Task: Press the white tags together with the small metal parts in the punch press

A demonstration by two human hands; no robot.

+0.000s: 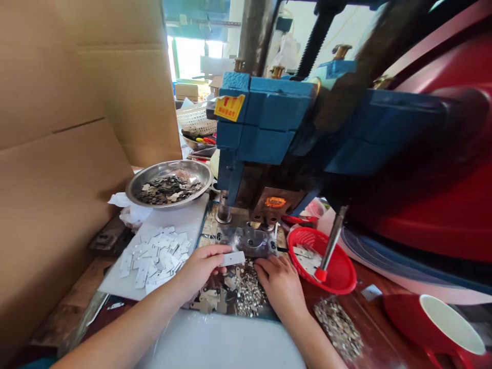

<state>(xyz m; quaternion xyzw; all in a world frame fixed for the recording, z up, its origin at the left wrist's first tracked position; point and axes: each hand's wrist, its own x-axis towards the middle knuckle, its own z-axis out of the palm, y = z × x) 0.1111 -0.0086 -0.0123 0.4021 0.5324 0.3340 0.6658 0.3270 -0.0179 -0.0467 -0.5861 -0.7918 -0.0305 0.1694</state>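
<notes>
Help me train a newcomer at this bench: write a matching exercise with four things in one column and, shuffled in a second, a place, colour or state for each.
Column one
1. Metal bowl
2. Basket
3. Mug
4. Left hand

Column two
A. Red outside, white inside
B. Gripping a pale strip
C. Left of the blue machine, with dark scraps in it
D. Beside the right hand, with pale pieces in it

Pairs: 1-C, 2-D, 3-A, 4-B

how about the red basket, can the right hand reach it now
Probably yes: the red basket sits beside the right hand, nothing visible between, though a metal rod partly covers it.
</notes>
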